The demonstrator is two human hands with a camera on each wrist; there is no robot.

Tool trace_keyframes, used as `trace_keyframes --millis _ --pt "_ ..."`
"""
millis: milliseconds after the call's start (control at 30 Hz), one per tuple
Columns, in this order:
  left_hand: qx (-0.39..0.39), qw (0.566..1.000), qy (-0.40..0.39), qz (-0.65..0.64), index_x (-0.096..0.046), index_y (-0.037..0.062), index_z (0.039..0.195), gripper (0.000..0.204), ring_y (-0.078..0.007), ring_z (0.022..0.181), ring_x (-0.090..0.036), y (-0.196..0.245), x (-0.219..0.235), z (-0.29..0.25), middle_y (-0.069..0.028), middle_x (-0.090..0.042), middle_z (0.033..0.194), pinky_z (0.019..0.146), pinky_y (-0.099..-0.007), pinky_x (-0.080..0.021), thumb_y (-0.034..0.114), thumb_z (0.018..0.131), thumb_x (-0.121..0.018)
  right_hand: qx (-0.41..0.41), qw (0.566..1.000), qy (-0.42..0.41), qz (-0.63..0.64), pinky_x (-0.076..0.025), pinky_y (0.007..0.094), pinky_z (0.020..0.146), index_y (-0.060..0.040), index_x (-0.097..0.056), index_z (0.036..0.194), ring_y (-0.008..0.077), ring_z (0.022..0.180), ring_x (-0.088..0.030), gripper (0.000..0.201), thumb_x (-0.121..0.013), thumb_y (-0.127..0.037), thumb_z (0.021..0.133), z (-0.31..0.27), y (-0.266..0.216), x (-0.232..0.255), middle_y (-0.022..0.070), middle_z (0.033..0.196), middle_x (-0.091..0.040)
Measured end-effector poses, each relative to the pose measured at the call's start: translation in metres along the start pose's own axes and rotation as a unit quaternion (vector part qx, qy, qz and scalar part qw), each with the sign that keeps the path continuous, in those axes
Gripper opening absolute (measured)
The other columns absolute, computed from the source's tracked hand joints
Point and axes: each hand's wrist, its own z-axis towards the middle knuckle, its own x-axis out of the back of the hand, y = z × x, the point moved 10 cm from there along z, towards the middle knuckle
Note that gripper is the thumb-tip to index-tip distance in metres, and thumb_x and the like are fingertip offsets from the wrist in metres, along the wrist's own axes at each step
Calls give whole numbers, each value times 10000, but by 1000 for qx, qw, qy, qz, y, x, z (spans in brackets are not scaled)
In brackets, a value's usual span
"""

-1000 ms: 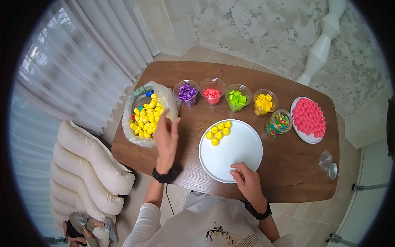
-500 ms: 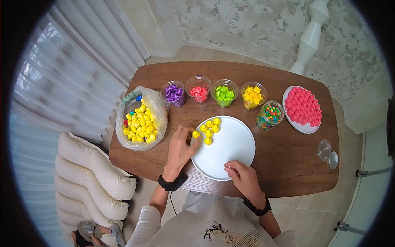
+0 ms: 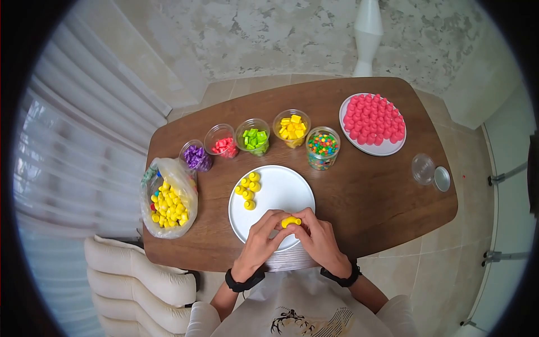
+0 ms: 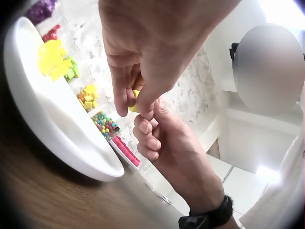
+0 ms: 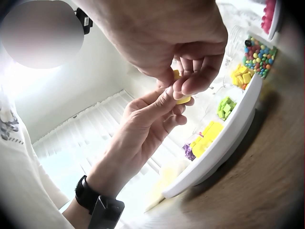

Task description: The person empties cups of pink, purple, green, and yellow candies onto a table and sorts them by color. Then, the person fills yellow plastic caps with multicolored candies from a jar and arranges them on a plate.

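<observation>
Both hands meet over the near part of a round white plate [image 3: 286, 188] in the head view. Between them is a small yellow rounded piece [image 3: 291, 221] with a narrowed middle. My left hand [image 3: 259, 240] pinches its left end with thumb and fingers; my right hand [image 3: 323, 240] pinches the other end. Fingers cover much of the piece [image 5: 183, 100] in the right wrist view, and it sits above the plate's level. Several like yellow pieces [image 3: 249, 191] stand grouped at the plate's upper left.
A plastic bag [image 3: 188, 194] of yellow pieces stands at left. Behind the plate, clear cups hold purple [image 3: 196, 159], red [image 3: 224, 147], green [image 3: 254, 140] and yellow [image 3: 292, 128] pieces, beside a jar of coloured beads [image 3: 323, 147]. Pink pieces [image 3: 373, 119] fill another plate; lids [image 3: 442, 178] lie right.
My left hand came from the bag with a yellow piece, passed the plate's left edge, and met my right hand, which now grips the piece too. The head view has shifted right.
</observation>
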Motion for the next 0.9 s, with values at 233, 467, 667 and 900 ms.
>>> trace_keyframes --millis 233,467,667,900 --pt "-39 998 -4 -44 -693 -16 1174 315 -232 928 -717 9 -22 20 -138 -708 1136 805 -323 -593 8 877 -797 -93 957 30 272 -472 223 570 -3 -631 1154 42 620 -558 232 -543 -213 1113 -9 20 30 23 748 -632" --pt "-154 978 81 113 -681 0 1181 322 -261 815 -679 65 -4 108 -132 -636 1146 703 -351 -567 11 877 -788 -96 935 176 293 -438 215 550 -8 -655 1183 38 616 -536 248 -570 -226 1100 -16 34 77 19 756 -627" --pt "-231 917 32 324 -644 34 1212 332 -388 856 -677 57 -29 162 -156 -596 1133 671 -473 -545 39 891 -732 -98 950 128 266 -436 208 537 -10 -648 1189 35 603 -521 225 -567 -202 1101 -21 31 64 24 763 -613" --pt "-112 991 -38 57 -735 9 1154 347 -230 932 -698 49 -34 105 -113 -690 1121 766 -335 -593 74 832 -846 -109 946 166 257 -429 216 528 -14 -656 1179 32 601 -524 224 -591 -209 1089 -23 35 78 11 750 -620"
